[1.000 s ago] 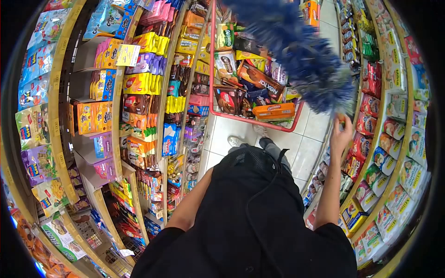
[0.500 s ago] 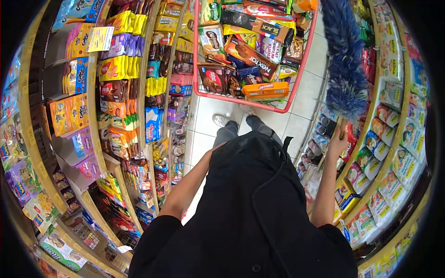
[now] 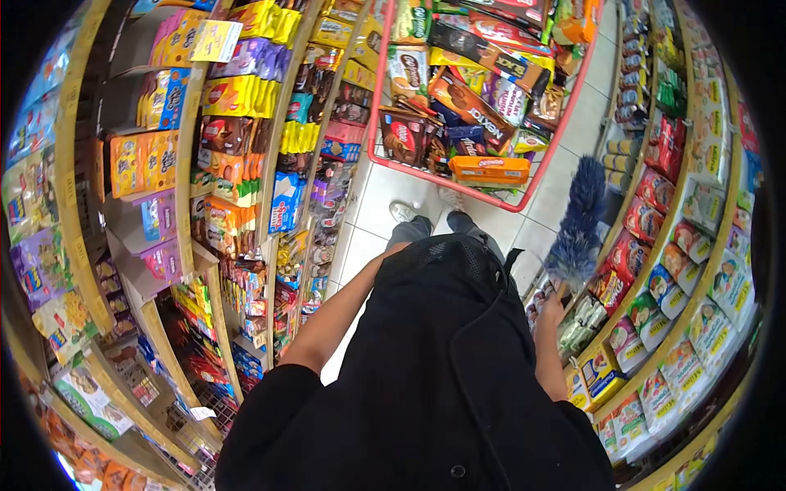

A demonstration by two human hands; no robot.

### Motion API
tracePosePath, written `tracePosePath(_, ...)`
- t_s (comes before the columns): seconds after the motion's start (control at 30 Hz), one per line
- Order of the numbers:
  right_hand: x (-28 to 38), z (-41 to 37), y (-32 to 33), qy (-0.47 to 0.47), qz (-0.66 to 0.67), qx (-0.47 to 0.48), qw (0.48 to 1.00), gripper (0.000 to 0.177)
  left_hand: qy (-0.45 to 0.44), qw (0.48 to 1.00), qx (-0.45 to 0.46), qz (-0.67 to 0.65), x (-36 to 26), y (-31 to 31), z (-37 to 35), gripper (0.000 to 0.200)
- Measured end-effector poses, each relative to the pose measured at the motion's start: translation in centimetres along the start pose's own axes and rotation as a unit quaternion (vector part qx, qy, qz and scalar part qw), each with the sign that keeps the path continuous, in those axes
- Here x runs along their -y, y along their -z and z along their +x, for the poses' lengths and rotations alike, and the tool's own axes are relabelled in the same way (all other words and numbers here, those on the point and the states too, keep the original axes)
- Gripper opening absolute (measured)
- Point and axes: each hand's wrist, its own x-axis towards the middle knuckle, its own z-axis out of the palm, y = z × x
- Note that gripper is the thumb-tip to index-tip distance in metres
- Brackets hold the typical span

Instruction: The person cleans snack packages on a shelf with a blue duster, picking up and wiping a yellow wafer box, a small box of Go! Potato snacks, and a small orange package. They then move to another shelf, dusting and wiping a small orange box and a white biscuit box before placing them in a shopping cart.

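My right hand (image 3: 549,313) is closed round the handle of a fluffy dark-blue duster (image 3: 578,221). The duster points forward and stands beside the lower shelves on the right, over the floor's edge. Only the forearm of my left arm (image 3: 332,323) shows; its hand is hidden behind the black cloth (image 3: 434,282) at my front. Ahead of my feet is a red-rimmed shopping basket or cart (image 3: 446,191), piled with snack packets. Among them lie an orange biscuit pack (image 3: 489,170) and a brown Nextar pack (image 3: 468,102).
Tall shelves of biscuits and wafers (image 3: 221,135) line the left side, with a yellow price card (image 3: 216,41) sticking out. On the right, shelves hold red packs (image 3: 629,255) and white Milna boxes (image 3: 711,331). White floor tiles (image 3: 377,213) run between.
My right hand has come down and closer to my body, and the duster has moved lower and away from the upper right shelves. The view has shifted slightly, so the cart appears further right.
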Motion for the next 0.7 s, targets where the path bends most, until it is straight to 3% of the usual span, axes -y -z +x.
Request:
tracePosePath(0.07,-5.1,5.4,0.9,-0.047,-0.006,0.028,0.999,0.039,0.008,1.0,-0.011,0.002,-0.4,1.1,0.5,0.036)
tracePosePath(0.2,-9.4,6.9,1.7,0.068,-0.185,-0.016,0.98,0.041,0.13,0.991,-0.026,-0.019,-0.5,5.6,1.4,0.033)
tracePosePath(0.23,-9.8,6.6,1.7,0.087,-0.224,-0.026,0.97,0.046,0.146,0.987,-0.059,0.039,0.0,7.4,2.3,0.033)
tracePosePath(0.27,-9.9,6.3,1.5,0.108,-0.262,-0.036,0.958,0.05,0.171,0.98,-0.042,0.095,-4.3,11.1,2.2,0.036)
tracePosePath(0.3,-9.7,6.2,1.2,0.131,-0.299,-0.045,0.944,0.055,0.189,0.978,-0.06,-0.065,-6.6,13.5,2.3,0.043)
tracePosePath(0.33,-12.9,10.2,1.3,0.167,-0.351,0.001,0.921,0.062,0.159,0.977,-0.076,-0.116,-8.8,15.7,2.6,0.048)
tracePosePath(0.37,-11.7,9.3,0.4,0.147,-0.339,-0.019,0.929,0.06,0.218,0.963,-0.034,-0.155,-13.2,18.5,2.3,0.047)
tracePosePath(0.4,-10.0,7.5,-0.2,0.125,-0.329,-0.039,0.935,0.058,0.082,0.986,-0.103,-0.098,-15.0,19.8,2.5,0.043)
tracePosePath(0.43,-8.8,5.9,-0.3,0.101,-0.321,-0.059,0.94,0.057,0.067,0.979,-0.189,-0.033,-17.2,21.5,2.7,0.04)
tracePosePath(0.5,-9.2,6.7,-1.2,0.08,-0.206,-0.044,0.974,0.051,0.048,0.963,-0.261,0.048,-21.6,25.0,3.4,0.039)
tracePosePath(0.57,-8.7,7.3,-2.0,0.075,-0.166,-0.048,0.982,0.05,-0.074,0.89,-0.384,0.236,-23.4,27.2,5.2,0.037)
tracePosePath(0.6,-8.9,8.2,-2.3,0.068,-0.162,-0.04,0.984,0.05,-0.115,0.852,-0.404,0.314,-22.9,28.4,6.6,0.042)
tracePosePath(0.7,-8.7,9.9,-2.7,0.053,-0.159,-0.027,0.985,0.054,-0.067,0.755,-0.432,0.49,-21.2,30.6,9.9,0.044)
